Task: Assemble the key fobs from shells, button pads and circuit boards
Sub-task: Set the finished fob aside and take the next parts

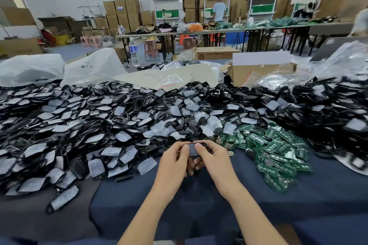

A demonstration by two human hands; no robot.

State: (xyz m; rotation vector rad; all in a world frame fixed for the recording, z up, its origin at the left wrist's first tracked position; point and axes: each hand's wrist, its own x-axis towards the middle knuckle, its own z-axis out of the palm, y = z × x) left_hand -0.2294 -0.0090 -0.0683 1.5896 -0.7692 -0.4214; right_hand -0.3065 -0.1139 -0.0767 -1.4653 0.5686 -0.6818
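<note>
1. Currently the person's left hand (175, 158) and right hand (212, 155) are meeting just in front of the heaps. Both are curling their fingers (186, 147) round one black shell (201, 143), with the thumbs pressing on a pale button pad (192, 150) lying in it.
2. The piece is being held above the blue-clothed table (199, 205), not resting on it.
3. Risk: uneven thumb pressure could be buckling the soft pad or leaving a corner proud, so a board would not be seating later.
4. Risk: a slip could be sending the piece into the heap of padded shells (79, 125), where it would be hard to pick out among look-alikes.
5. Risk: the circuit boards (278, 151) are lying to the right. Reaching for one single-handed could be loosening the pad.
6. Cannot tell whether the pad is fully seated, as the thumbs are hiding its edges.
</note>
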